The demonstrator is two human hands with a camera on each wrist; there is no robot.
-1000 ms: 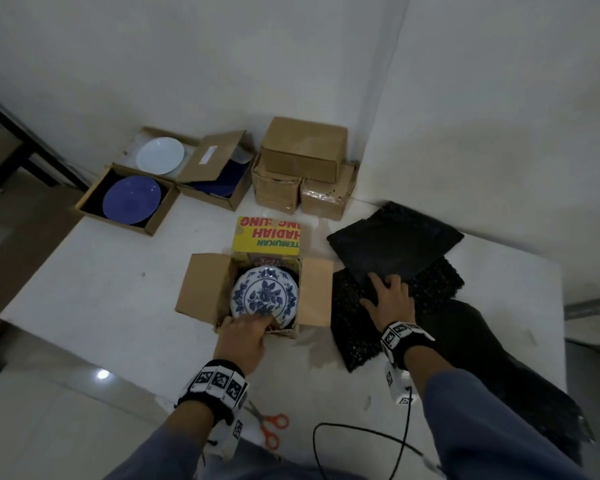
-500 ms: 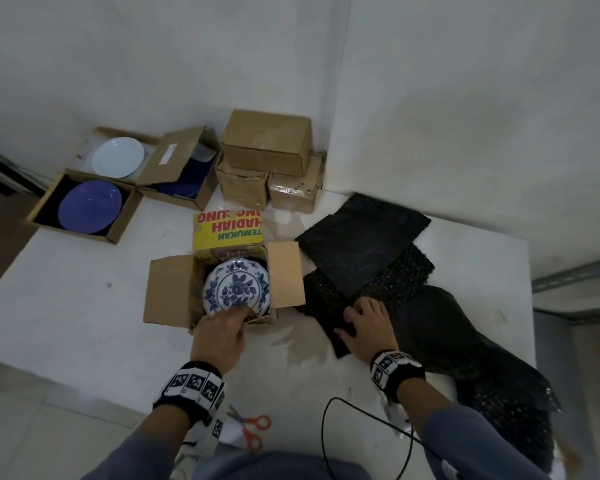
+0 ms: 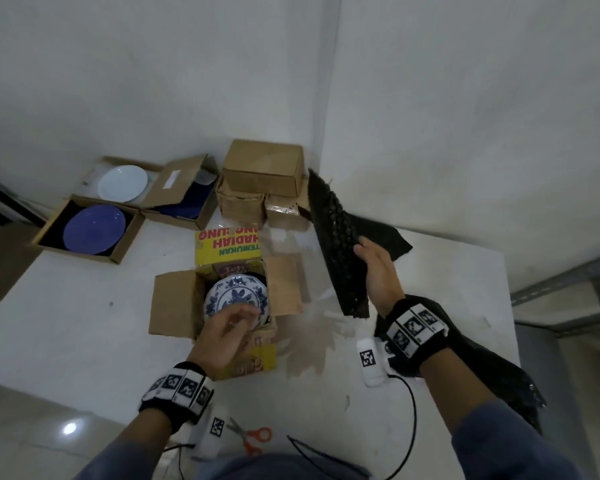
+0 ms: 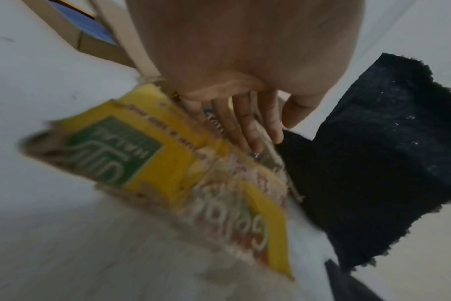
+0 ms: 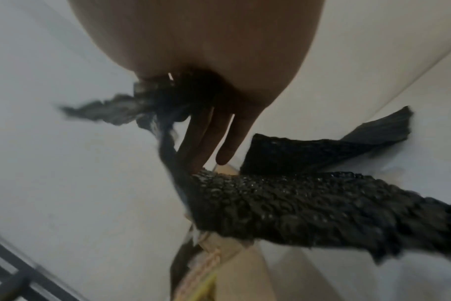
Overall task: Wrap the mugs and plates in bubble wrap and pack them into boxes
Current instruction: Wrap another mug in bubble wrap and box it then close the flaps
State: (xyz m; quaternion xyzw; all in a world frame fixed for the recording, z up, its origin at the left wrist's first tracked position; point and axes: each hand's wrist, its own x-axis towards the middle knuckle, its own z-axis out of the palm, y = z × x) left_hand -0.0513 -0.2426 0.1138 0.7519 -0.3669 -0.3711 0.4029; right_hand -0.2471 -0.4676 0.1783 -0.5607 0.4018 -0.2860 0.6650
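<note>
A blue-and-white patterned plate (image 3: pixel 234 296) lies in an open cardboard box (image 3: pixel 175 306) with yellow printed flaps, at the middle of the white table (image 3: pixel 66 323). My left hand (image 3: pixel 238 318) hovers over the plate's near rim, and the view does not show whether it touches. In the left wrist view, the left hand (image 4: pixel 245 126) has straight fingers by the yellow box flap (image 4: pixel 152 163) and holds nothing. My right hand (image 3: pixel 371 261) grips a black bubble wrap sheet (image 3: pixel 336 244) lifted on edge, right of the box. The right wrist view shows the right hand (image 5: pixel 209 138) clasping the sheet (image 5: pixel 296 203).
More black bubble wrap (image 3: pixel 482 368) is piled at the table's right edge. Open boxes at back left hold a blue plate (image 3: pixel 94 230) and a white plate (image 3: pixel 122 183). Closed cardboard boxes (image 3: pixel 262 168) are stacked in the wall corner. Orange-handled scissors (image 3: pixel 253 438) and a black cable (image 3: pixel 407 410) lie near me.
My right hand, flat on the bubble wrap pile before, has taken a sheet and raised it off the table. My left hand has drawn back a little from the plate's rim.
</note>
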